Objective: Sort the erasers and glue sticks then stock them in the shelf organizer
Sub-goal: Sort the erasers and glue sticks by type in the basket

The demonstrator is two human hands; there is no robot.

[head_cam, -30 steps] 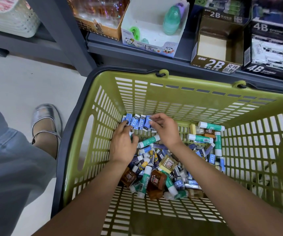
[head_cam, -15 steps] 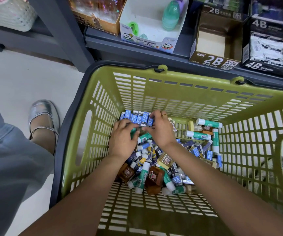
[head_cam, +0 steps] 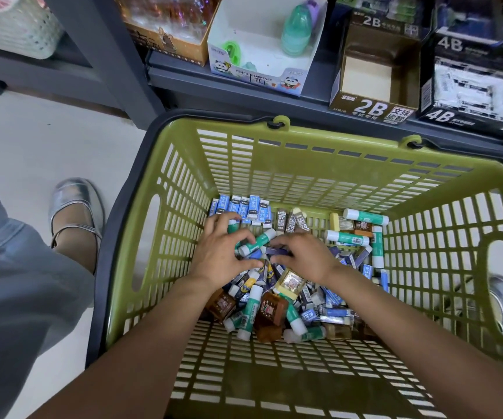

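**Hands drop back from the blue row into the pile**

Half a second ago your hands were up at the far wall, touching the row of blue erasers point(head_cam: 242, 207); now both have pulled back toward you onto the mixed heap. The row stands on its own, upright against the far wall of the green basket point(head_cam: 304, 164), three 2B erasers point(head_cam: 291, 220) just beside it on the right. Reads as: one placement done, next pick starting, sorting still early, nothing on the shelf yet

Left hand point(head_cam: 223, 252) is curled, with a green-and-white glue stick point(head_cam: 258, 241) at its fingertips; whether it actually grips it I cannot tell. Right hand point(head_cam: 304, 255) pinches a dark blue eraser point(head_cam: 277, 251), fingers bent over it

That glue stick lies flat on the heap, long axis diagonal, white end pointing up-right toward the 2B erasers, other end under your left fingers. The sorted glue sticks point(head_cam: 356, 229) lie at far right, mostly crosswise, one running front-to-back along the wall

Empty 2B box point(head_cam: 371, 83) waits on the shelf above
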